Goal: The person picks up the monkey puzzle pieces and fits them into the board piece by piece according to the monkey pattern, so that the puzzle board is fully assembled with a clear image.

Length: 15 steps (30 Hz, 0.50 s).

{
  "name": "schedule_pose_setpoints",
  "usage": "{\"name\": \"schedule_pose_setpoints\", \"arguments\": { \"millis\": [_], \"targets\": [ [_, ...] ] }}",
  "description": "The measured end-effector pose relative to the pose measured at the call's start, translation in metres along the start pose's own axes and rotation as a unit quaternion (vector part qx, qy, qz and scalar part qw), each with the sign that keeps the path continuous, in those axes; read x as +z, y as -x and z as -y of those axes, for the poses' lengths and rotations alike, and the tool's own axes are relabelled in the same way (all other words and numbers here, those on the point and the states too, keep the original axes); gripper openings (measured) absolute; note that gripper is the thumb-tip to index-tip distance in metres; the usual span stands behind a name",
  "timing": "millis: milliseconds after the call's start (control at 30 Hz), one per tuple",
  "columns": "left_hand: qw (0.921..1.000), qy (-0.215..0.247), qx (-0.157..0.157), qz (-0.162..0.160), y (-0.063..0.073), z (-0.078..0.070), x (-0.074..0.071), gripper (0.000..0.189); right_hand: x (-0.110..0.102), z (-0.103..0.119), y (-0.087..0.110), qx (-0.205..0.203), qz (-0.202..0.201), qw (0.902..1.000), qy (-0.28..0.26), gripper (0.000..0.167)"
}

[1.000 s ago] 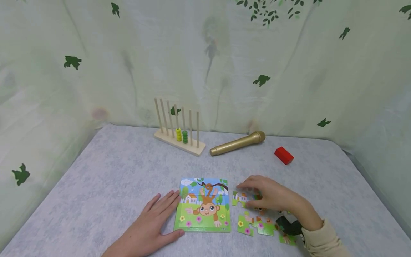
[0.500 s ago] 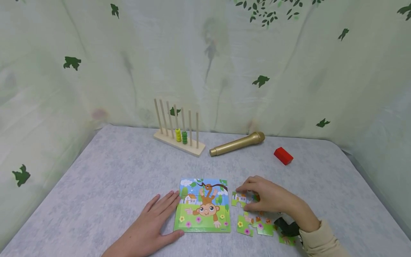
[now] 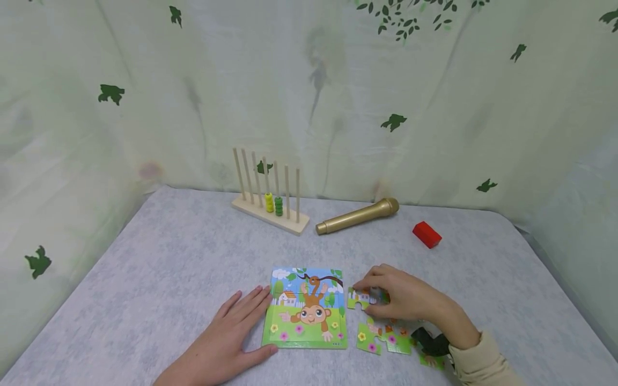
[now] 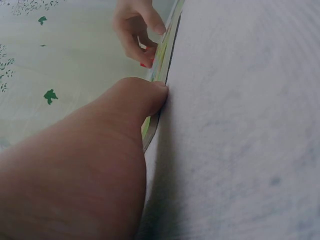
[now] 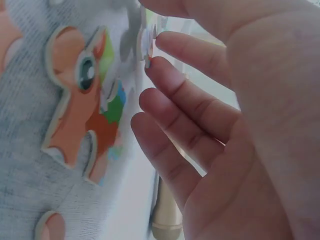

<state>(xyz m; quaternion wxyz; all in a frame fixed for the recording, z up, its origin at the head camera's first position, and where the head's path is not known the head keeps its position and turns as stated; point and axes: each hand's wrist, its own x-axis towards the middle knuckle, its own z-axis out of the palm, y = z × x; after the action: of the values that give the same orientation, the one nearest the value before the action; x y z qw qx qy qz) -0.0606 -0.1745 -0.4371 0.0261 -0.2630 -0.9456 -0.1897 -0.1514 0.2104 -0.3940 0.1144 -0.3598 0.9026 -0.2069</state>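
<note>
A square monkey picture puzzle (image 3: 304,308) lies flat in front of me. My left hand (image 3: 232,332) is spread flat beside it, fingertips at its left edge and thumb at the lower left corner. The left wrist view shows that thumb (image 4: 145,95) against the puzzle's side. Just right of the puzzle, my right hand (image 3: 405,295) pinches a loose puzzle piece (image 3: 358,298) with a house on it, between thumb and forefinger. More loose pieces (image 3: 398,343) lie under and below this hand. In the right wrist view, joined monkey-face pieces (image 5: 70,105) lie beneath the palm.
Behind the puzzle stands a wooden peg rack (image 3: 270,214) with yellow and green beads. A gold toy microphone (image 3: 357,216) lies to its right, then a red block (image 3: 427,235). A leaf-patterned cloth (image 3: 309,96) hangs behind the table.
The right hand's fingers have drawn in around the house piece, which has shifted slightly left toward the puzzle. The left hand stays in place.
</note>
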Motion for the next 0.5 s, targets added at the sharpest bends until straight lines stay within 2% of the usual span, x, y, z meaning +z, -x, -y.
{"name": "schedule_pose_setpoints", "arguments": {
  "millis": [267,500],
  "targets": [
    [0.9998,0.012,-0.007,0.012,-0.001,-0.001,0.000,0.093,-0.003,0.005,-0.002,-0.001,-0.013,0.9999,0.006,0.035],
    [0.9995,0.021,-0.011,0.019,-0.001,0.000,0.000,0.094,-0.005,0.013,-0.009,-0.019,-0.021,0.9992,0.027,0.035]
  ]
}}
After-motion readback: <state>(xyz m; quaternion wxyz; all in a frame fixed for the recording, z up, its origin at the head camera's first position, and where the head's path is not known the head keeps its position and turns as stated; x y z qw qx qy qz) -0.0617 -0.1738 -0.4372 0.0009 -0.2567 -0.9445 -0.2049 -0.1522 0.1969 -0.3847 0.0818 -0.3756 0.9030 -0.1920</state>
